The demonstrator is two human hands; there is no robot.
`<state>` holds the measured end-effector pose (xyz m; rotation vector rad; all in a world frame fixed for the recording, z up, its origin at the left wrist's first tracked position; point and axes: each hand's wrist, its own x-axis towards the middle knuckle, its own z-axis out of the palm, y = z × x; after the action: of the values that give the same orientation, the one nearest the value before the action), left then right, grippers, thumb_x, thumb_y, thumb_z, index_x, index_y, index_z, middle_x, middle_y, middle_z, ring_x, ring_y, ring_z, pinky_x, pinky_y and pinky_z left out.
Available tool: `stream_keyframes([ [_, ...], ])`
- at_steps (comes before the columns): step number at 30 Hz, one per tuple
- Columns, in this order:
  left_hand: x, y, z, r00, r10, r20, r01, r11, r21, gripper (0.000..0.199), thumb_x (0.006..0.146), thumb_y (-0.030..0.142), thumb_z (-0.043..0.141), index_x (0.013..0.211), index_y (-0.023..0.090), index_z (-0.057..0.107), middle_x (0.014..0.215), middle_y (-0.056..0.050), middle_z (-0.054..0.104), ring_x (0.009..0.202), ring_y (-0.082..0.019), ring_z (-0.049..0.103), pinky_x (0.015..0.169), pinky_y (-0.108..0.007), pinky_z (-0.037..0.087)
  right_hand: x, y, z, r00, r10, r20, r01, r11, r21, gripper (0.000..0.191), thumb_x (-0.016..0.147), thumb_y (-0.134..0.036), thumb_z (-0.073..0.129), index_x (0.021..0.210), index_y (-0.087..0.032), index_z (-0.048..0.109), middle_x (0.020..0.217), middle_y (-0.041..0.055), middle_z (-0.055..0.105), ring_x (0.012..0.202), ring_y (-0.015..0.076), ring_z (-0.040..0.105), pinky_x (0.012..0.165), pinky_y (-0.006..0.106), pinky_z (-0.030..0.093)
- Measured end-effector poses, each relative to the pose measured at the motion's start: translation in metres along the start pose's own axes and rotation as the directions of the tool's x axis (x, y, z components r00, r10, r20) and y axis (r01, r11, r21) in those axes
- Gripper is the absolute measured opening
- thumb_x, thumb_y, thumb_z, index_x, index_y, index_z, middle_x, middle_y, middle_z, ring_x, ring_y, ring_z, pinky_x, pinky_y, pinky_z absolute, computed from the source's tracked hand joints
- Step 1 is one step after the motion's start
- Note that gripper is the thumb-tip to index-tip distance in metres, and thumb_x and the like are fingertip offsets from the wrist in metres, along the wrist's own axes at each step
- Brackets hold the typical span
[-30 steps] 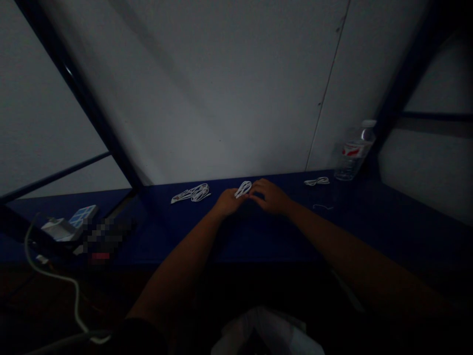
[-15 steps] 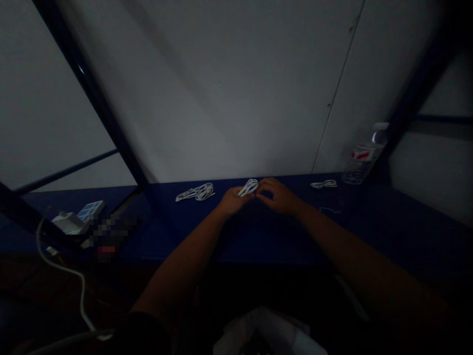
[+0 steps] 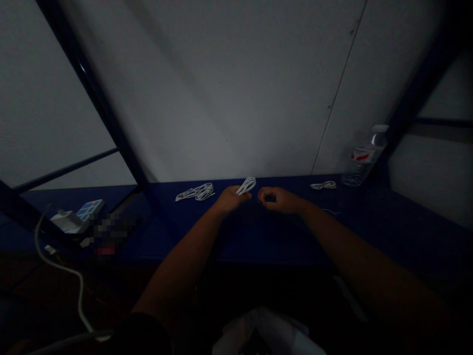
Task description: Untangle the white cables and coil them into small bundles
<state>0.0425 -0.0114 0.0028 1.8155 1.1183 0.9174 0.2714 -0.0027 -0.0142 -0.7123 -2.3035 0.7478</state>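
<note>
A coiled white cable (image 3: 246,186) is gripped in my left hand (image 3: 229,198), its loops sticking up past the thumb. Just to the right, apart from the coil, my right hand (image 3: 279,199) is curled with thumb and fingertips together; whatever it may pinch is too small and dark to make out. Another white cable bundle (image 3: 199,192) lies on the blue shelf (image 3: 258,241) left of my left hand. A smaller bundled white cable (image 3: 323,185) rests beyond my right hand, and a thin white strand (image 3: 331,211) shows beside my right forearm.
A clear plastic bottle (image 3: 364,157) stands at the right by the frame post. On the left are a white and blue power strip (image 3: 89,210), a white plug adapter (image 3: 67,221) and a hanging white cord (image 3: 79,291). A pale wall (image 3: 229,98) rises behind the shelf.
My right hand has drawn slightly away from the coil, widening the gap, and its fingers have curled in more. My left hand keeps the coiled cable, shifted slightly left.
</note>
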Motion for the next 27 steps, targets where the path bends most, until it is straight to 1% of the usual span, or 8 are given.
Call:
stream_keyframes([
  [4,-0.002,0.003,0.002,0.996,0.04,0.085,-0.04,0.999,-0.01,0.032,0.071,0.042,0.07,0.079,0.013,0.063,0.062,0.003,0.048,0.056,-0.009,0.037,0.056,-0.024,0.027,-0.002,0.007,0.002,0.977,0.106,0.185,-0.127,0.987,0.102,0.007,0.077,-0.026,0.054,0.078,-0.019,0.056,0.076,0.0,0.057,0.068,0.0147,0.051,0.066,0.028,0.041],
  [7,-0.003,0.003,0.001,0.993,0.05,0.105,-0.05,0.999,-0.003,0.033,0.071,0.044,0.071,0.079,0.013,0.062,0.063,0.002,0.048,0.057,-0.009,0.038,0.057,-0.024,0.027,-0.004,0.009,0.003,0.965,0.158,0.209,-0.176,0.982,0.073,0.009,0.078,-0.026,0.051,0.073,-0.019,0.055,0.069,-0.0013,0.054,0.062,0.0133,0.047,0.062,0.027,0.038],
  [11,-0.002,0.001,-0.002,0.997,0.049,0.066,-0.051,0.999,0.02,0.033,0.073,0.046,0.069,0.077,0.015,0.059,0.059,0.004,0.043,0.055,-0.008,0.035,0.055,-0.024,0.025,-0.003,0.007,0.0,0.973,0.115,0.198,-0.12,0.993,0.014,0.013,0.08,-0.028,0.051,0.072,-0.018,0.056,0.07,-0.0007,0.055,0.063,0.0132,0.048,0.062,0.027,0.038],
  [15,-0.001,0.0,-0.004,0.999,0.035,0.013,-0.035,0.999,0.007,0.031,0.074,0.044,0.068,0.078,0.015,0.057,0.058,0.005,0.041,0.054,-0.008,0.034,0.054,-0.024,0.025,-0.003,0.001,-0.007,0.997,0.036,0.062,-0.035,0.999,-0.016,0.017,0.083,-0.033,0.055,0.075,-0.018,0.058,0.078,0.0021,0.057,0.071,0.0148,0.052,0.068,0.028,0.042],
  [20,0.003,-0.004,-0.004,0.999,-0.029,-0.045,0.028,0.999,-0.024,0.028,0.076,0.042,0.066,0.082,0.016,0.056,0.059,0.005,0.042,0.052,-0.008,0.036,0.052,-0.023,0.026,-0.007,0.004,-0.016,0.997,0.0,-0.082,-0.004,0.999,-0.051,0.017,0.084,-0.034,0.057,0.076,-0.019,0.06,0.085,0.0045,0.06,0.076,0.0168,0.056,0.072,0.03,0.045],
  [23,0.005,-0.007,-0.005,0.992,-0.087,-0.091,0.086,0.996,-0.018,0.027,0.078,0.042,0.065,0.085,0.017,0.056,0.06,0.004,0.044,0.051,-0.008,0.038,0.05,-0.023,0.027,-0.008,0.01,-0.016,0.986,0.01,-0.167,-0.023,0.997,-0.08,0.017,0.081,-0.032,0.058,0.07,-0.019,0.059,0.08,0.0035,0.06,0.072,0.0161,0.056,0.07,0.03,0.045],
  [25,0.005,-0.008,-0.006,0.992,-0.099,-0.082,0.097,0.995,-0.029,0.028,0.078,0.042,0.066,0.085,0.017,0.056,0.06,0.004,0.044,0.05,-0.008,0.038,0.049,-0.023,0.028,-0.007,0.013,-0.014,0.966,0.045,-0.255,-0.073,0.992,-0.102,0.018,0.08,-0.032,0.058,0.068,-0.019,0.059,0.076,0.0031,0.06,0.07,0.0162,0.056,0.068,0.03,0.045],
  [27,0.004,-0.007,-0.006,0.995,-0.089,-0.052,0.087,0.995,-0.041,0.029,0.078,0.043,0.067,0.085,0.017,0.056,0.06,0.004,0.043,0.05,-0.008,0.037,0.049,-0.023,0.028,-0.005,0.014,-0.01,0.939,0.086,-0.333,-0.127,0.986,-0.104,0.021,0.082,-0.037,0.057,0.073,-0.019,0.063,0.077,0.0039,0.063,0.071,0.0173,0.057,0.069,0.031,0.046],
])
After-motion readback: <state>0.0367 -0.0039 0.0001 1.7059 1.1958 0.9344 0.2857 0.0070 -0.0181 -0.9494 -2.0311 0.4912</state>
